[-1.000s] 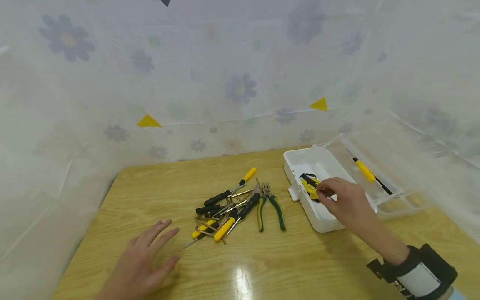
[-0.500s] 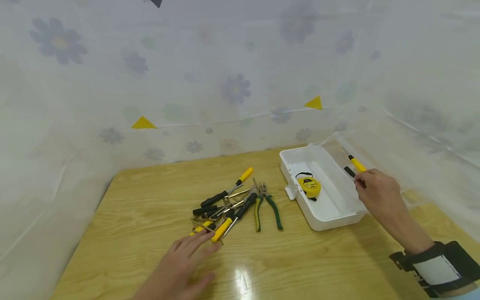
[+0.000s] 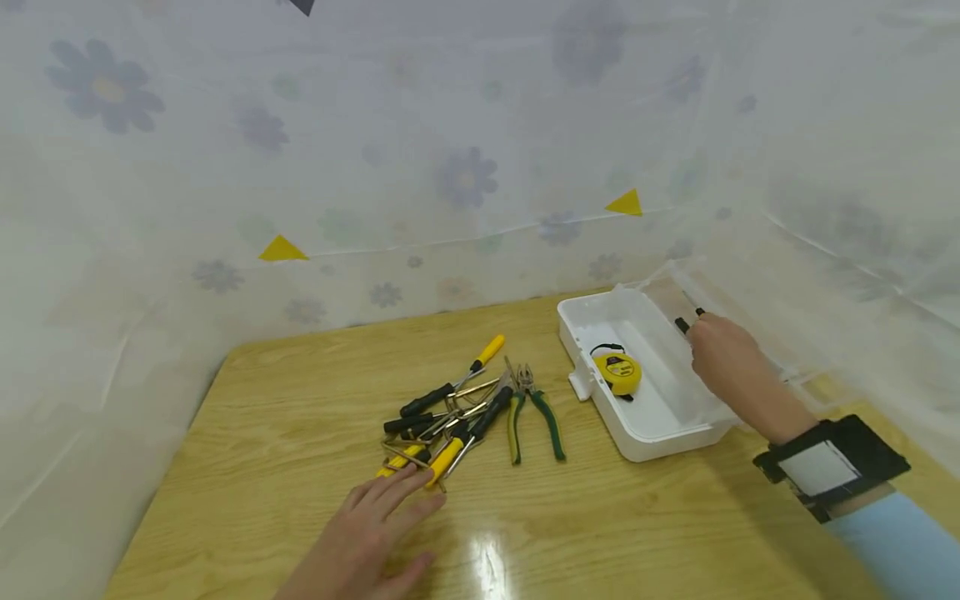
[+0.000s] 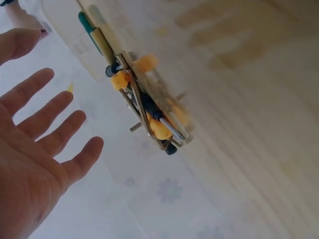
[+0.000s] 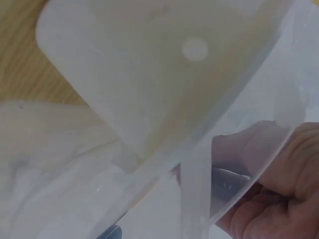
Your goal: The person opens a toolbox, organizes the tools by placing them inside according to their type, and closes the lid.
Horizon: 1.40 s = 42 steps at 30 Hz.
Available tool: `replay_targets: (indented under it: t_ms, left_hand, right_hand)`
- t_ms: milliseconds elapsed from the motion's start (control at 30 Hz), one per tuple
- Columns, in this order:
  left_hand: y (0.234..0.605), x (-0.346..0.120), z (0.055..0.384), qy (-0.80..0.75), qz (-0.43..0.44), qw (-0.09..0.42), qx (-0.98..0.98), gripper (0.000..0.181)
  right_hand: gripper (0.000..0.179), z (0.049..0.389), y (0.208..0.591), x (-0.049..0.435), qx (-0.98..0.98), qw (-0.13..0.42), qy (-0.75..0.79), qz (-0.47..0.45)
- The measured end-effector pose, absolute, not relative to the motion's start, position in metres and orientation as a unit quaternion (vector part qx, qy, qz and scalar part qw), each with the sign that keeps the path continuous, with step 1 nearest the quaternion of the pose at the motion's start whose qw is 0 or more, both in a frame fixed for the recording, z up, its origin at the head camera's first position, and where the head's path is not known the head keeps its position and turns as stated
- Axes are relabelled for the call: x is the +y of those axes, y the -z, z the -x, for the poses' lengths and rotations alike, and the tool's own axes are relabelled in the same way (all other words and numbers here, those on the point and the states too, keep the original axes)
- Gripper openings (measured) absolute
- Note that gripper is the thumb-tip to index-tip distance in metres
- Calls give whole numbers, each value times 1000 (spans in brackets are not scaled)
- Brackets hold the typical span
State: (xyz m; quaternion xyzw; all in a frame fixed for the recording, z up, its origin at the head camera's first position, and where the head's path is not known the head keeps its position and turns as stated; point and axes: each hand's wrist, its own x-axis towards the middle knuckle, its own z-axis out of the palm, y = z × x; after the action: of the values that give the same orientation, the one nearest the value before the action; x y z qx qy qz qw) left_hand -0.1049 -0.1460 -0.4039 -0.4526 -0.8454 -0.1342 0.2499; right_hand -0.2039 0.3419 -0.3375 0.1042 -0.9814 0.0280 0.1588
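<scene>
My right hand (image 3: 723, 354) is inside the clear lid of a white toolbox (image 3: 660, 433), holding a slim tool with a black handle (image 3: 682, 325). Most of that tool is hidden by the fingers. Beside it in the lid, the black collar (image 3: 700, 312) of a yellow-handled screwdriver shows past the hand. In the right wrist view, curled fingers (image 5: 269, 214) appear behind the see-through plastic. My left hand (image 3: 367, 533) is spread, its fingertips at the near end of a tool pile, overlapping a yellow screwdriver handle (image 3: 447, 461). In the left wrist view the palm (image 4: 25, 169) faces the camera with nothing in it.
A yellow tape measure (image 3: 618, 372) lies in the toolbox. Green-handled pliers (image 3: 553, 429) rest between box and pile. Black-handled screwdrivers (image 3: 426, 401) and several brass-coloured hex keys are heaped mid-table. A flowered sheet (image 3: 450, 192) hangs behind the wooden table (image 3: 300, 400).
My right hand has carried the black-handled tool from above the tape measure rightward into the lid. My left hand has moved right to the near edge of the pile.
</scene>
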Motion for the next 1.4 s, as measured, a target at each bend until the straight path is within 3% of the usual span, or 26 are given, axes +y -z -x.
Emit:
replay_targets:
  t_ms: [233,467,700,833,1133,1400]
  left_hand:
    - [400,-148,101,118,438,234,-860,56]
    - [398,-149,101,114,435,237,-861,58]
    - [399,-148,99,111,432,233,-864,59]
    - [400,-149,99,113,432,233,-864,60]
    - [391,-159,99,96,397,221,-886,63]
    - [375,-187,108,119,329,209,-913,62]
  right_hand:
    - [17,207,329,335,-992,85,-60,-77]
    - [38,209,329,339,-994,59,-65,-64]
    - [46,229,337,348,-992,-6,-97,-76]
    - [49,239,340,353,-991,-15,-108,-80]
    - [49,228,333,322,-989,29,-121,-86]
    - [34,192,338,241,-962,123,-98,-221]
